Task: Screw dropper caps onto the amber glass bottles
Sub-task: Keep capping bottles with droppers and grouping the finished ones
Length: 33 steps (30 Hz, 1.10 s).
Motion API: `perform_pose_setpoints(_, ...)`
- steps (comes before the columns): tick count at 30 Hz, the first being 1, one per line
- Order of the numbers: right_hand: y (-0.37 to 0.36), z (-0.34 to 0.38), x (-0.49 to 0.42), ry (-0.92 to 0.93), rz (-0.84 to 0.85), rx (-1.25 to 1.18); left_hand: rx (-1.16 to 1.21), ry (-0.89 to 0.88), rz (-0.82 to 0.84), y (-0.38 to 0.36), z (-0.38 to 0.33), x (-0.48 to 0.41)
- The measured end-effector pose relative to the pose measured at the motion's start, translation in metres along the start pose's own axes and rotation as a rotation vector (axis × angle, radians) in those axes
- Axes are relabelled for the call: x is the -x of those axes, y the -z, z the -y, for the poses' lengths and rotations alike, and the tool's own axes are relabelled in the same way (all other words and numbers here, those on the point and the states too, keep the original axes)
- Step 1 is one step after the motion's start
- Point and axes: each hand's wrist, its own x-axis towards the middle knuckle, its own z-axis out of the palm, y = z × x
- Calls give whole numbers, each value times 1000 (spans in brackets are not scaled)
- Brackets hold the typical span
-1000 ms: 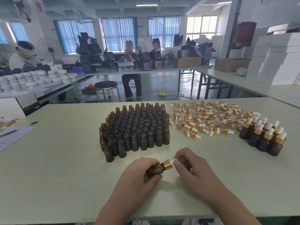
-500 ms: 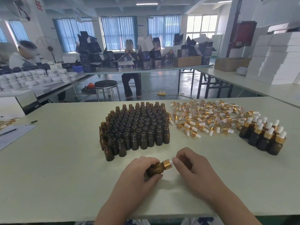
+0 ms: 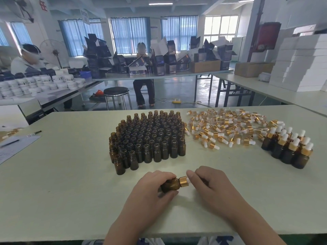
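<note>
Nearest to us, our left hand (image 3: 150,190) has its grip curled round one amber bottle (image 3: 169,185), which lies tilted just above the counter (image 3: 70,183), neck to the right. The grip of our right hand (image 3: 212,184) pinches the dropper cap (image 3: 184,181), whose gold collar already sits on the neck. We judge the tightening is in hand; next comes a last firm turn. Farther off wait the open bottles (image 3: 150,138), the loose caps (image 3: 224,129) and, at the right, the capped bottles (image 3: 290,149).
</note>
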Motion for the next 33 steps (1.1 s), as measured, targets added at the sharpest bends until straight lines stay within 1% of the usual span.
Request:
perform_pose_setpoints(6,-1,-1,0,-6,-13,-22,3,-1,0,0,-1,1)
perform_pose_setpoints(12,-2,-4,1,60,-61,1,23,11,18,0,-2,1)
perform_pose_setpoints(16,1,-3,-1,78,-87,-26,42,0,18,1,-2,1)
perform_pose_setpoints(19,9,3,-5,94,-95,1,34,6,18,1,0,0)
perform_pose_setpoints(24,42,5,-12,70,-96,138,78,59,10,2,2,1)
perform_pose_setpoints(29,94,-17,-21,52,-135,383,80,44,10,2,3,1)
perform_pose_setpoints(33,127,-49,-37,-32,-269,564,75,21,7,0,5,0)
